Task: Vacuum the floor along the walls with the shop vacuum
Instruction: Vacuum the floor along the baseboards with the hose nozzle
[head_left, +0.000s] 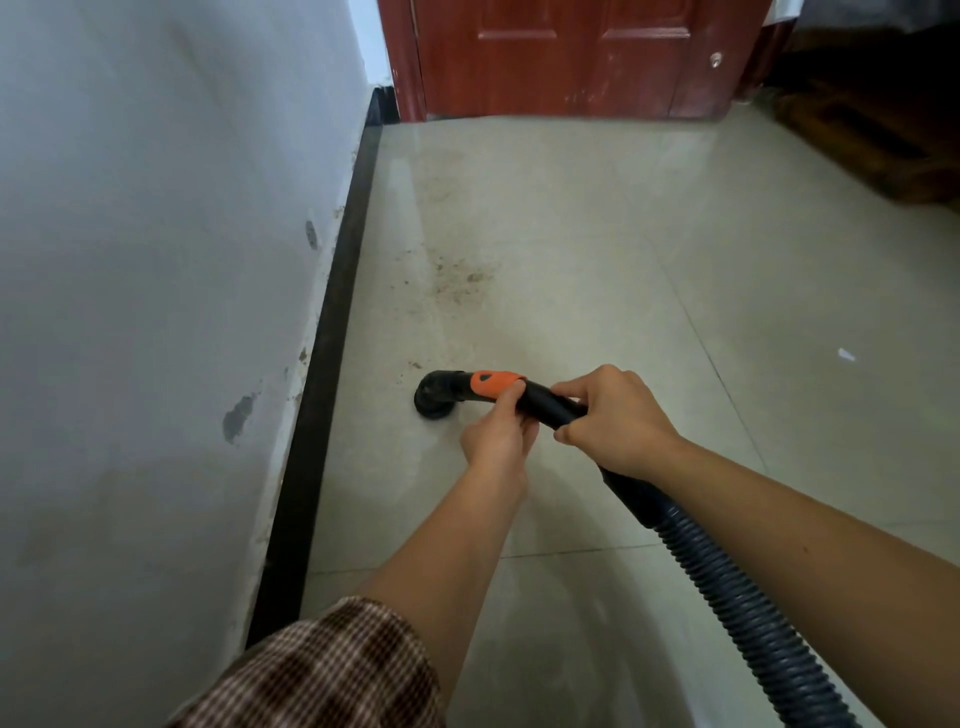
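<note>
Both hands grip a black vacuum hose (753, 623): the left hand (498, 431) curls round it by the orange collar (493, 382), the right hand (613, 421) just behind. Its round nozzle (434, 397) faces the tile floor (571, 234) near the left wall's dark baseboard (332, 322), with dirt (457, 280) farther on

Cut off at bottom edge: hose (737, 618), far end out of frame. Hidden under right hand (618, 421): stretch of tube (545, 402) inside grip. Tucked beneath tube, out of sight: most fingers of left hand (498, 441). Turned down, mouth unseen: nozzle (434, 397); touching floor (571, 234) or just above, can't tell. Chopped by top edge: door (571, 57). Lost in shadow, clipped by right edge: furniture (872, 130). Too small to identify: white scrap (847, 355). Sliced by bottom edge: checked sleeve (322, 670).
</note>
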